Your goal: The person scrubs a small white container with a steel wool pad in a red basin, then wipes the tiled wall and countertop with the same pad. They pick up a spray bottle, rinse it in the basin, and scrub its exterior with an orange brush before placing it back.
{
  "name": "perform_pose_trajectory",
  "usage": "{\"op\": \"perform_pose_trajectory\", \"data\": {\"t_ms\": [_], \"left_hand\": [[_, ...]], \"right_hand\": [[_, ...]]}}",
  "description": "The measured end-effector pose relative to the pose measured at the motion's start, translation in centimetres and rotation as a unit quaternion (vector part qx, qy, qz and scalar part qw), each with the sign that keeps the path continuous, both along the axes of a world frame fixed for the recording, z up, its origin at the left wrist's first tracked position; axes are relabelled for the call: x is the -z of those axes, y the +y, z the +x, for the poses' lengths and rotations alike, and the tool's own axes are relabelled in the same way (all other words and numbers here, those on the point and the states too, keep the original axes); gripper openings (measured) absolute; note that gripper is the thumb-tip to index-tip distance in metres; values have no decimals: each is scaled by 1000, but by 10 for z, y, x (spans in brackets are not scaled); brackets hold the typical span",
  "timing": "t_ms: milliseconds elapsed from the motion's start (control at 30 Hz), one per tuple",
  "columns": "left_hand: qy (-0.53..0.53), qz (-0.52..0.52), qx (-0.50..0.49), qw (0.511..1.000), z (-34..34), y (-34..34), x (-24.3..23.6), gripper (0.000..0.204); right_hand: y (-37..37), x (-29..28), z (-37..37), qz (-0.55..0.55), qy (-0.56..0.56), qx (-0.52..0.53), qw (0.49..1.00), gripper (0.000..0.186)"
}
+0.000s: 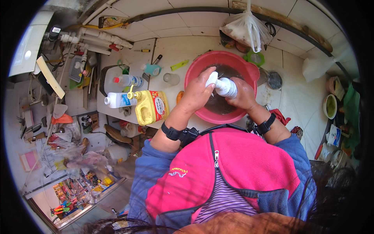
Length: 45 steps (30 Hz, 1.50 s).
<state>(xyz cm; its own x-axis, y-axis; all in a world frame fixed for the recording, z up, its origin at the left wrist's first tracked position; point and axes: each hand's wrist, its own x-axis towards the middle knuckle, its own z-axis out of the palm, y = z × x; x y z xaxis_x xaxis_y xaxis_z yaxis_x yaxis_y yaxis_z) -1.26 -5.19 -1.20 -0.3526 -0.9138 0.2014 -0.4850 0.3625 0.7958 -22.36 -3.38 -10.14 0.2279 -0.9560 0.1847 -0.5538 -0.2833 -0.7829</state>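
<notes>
- From my remote seat I see the right hand (243,95) wrapped around a white ribbed object (226,88), probably to steady it; I cannot make out its kind.
- The left hand (196,90) has thumb and fingers closed on a smaller white piece (212,78) beside that object's end; whether the two are joined I cannot tell.
- Both white things are above the red basin (233,57), a position I judge would let drips fall into the dark water (222,104).
- I take the basin's place, just in front of the torso, as sparing the arms a long reach.
- I see the yellow jug (147,109) and white bottle (120,100) left of the basin, probably placed for easy reach.
</notes>
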Motion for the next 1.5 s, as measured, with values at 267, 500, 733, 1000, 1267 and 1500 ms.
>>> {"op": "perform_pose_trajectory", "data": {"t_ms": [267,500,733,1000,1267,1500], "left_hand": [[82,233,-16,969,5,-5,-7,32],[-70,141,-27,987,4,-6,-13,24],[85,139,56,985,15,-2,-21,31],[-168,-182,57,967,1,6,-19,9],[-103,-345,66,931,17,19,-13,19],[107,-37,-156,981,13,25,0,57]], "right_hand": [[2,-12,6,35,-41,-16,998,58],[3,-12,3,-2,10,1,1000,60],[3,-13,1,-43,-28,-8,999,59],[3,-12,5,-102,8,-44,994,57],[0,-23,1,-135,25,26,990,60],[-2,-20,5,-180,75,70,978,61]]}}
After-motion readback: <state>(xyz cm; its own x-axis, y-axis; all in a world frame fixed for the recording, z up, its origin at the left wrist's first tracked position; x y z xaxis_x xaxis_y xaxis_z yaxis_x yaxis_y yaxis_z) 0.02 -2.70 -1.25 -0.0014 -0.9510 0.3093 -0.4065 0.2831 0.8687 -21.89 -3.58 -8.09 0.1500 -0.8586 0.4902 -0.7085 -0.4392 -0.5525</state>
